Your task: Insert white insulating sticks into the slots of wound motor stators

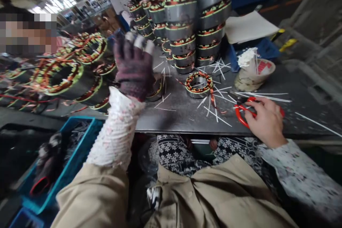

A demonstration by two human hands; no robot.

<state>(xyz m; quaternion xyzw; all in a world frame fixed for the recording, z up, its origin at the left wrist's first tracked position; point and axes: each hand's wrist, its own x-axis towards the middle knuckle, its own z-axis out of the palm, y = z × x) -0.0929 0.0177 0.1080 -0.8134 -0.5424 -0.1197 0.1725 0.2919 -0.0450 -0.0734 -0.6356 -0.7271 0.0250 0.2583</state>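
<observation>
My left hand (135, 67), in a dark purple glove with pale fingertips, is raised with its fingers spread. Nothing shows in its grasp. Partly hidden behind it, a wound motor stator (157, 91) rests on the dark table. My bare right hand (267, 119) is closed over the red handles of a pair of scissors (242, 115) at the table's right side. Between the hands lies another stator (198, 84) with copper windings and a loose orange lead toward the front. Thin white strips (217, 114) are scattered around it.
Tall stacks of stators (184, 28) stand at the back, with more piled (91, 85) on the left. A tub (255, 74) with white material stands near a blue tray (269, 48). A teal crate (57, 181) sits lower left. Other people are beyond the table.
</observation>
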